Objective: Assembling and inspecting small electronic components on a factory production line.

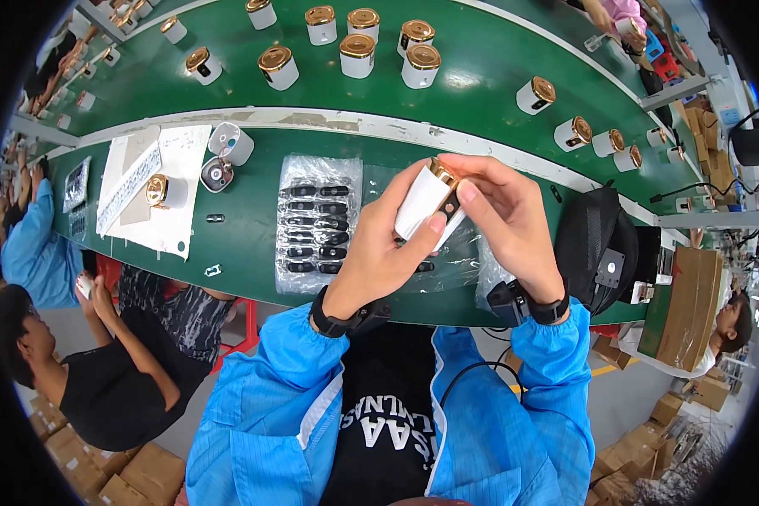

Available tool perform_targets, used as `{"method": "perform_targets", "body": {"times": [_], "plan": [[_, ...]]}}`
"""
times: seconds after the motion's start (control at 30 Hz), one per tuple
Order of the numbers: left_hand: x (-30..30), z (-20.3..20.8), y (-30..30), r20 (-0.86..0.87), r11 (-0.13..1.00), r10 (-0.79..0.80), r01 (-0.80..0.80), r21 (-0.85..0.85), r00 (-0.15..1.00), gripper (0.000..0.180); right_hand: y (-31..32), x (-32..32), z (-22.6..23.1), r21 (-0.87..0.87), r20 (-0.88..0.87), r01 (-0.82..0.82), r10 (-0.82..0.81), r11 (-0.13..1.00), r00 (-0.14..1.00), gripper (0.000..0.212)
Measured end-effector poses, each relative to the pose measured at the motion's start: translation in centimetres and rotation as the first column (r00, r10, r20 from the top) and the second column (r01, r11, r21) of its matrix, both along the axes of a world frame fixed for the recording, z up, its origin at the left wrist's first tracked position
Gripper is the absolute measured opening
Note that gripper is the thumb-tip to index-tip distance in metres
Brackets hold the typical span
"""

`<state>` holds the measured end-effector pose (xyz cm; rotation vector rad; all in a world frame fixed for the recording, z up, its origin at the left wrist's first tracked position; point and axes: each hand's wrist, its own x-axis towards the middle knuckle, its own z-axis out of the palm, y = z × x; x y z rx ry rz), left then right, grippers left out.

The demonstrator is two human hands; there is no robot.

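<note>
Over the near edge of the green bench, both my hands grip one small white device (419, 206) with a gold top and a black strip on its side. It is tilted, gold end up and away from me. My left hand (379, 244) wraps its left side, thumb on the lower part of the black strip. Fingers of my right hand (506, 211) close round the gold end, with the thumb near the strip's upper part. Just left of my hands lies a clear plastic pack (293, 282) with rows of small black parts (332, 208).
Several white and gold devices (357, 56) stand on the green belt beyond a pale rail (329, 121). At left are a paper sheet (177, 223) and an opened white housing (234, 145). A black bag (584, 244) sits at right. A seated person (118, 371) works at left.
</note>
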<state>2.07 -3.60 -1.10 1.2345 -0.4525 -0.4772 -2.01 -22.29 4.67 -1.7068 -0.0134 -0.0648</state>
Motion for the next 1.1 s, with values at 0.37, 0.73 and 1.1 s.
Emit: {"method": "perform_targets", "body": {"times": [0.37, 0.73, 1.1], "plan": [[2.4, -2.5, -3.0, -0.060, 0.999, 0.042, -0.041, 0.014, 0.997, 0.060, -2.7, 3.9, -0.6, -0.254, -0.173, -0.093, 0.049, 0.963, 0.984, 0.036], [4.2, -4.0, -3.9, -0.022, 0.995, 0.036, -0.034, 0.093, 0.999, 0.065, -5.9, 6.9, -2.5, -0.273, -0.141, -0.278, 0.248, 0.921, 0.959, 0.039], [5.1, -4.2, -2.3, 0.102, 0.974, 0.019, -0.041, 0.222, 0.995, 0.051, -19.8, 16.5, -7.6, -0.845, 0.180, 0.120, 0.066, 0.521, 0.981, 0.042]]}}
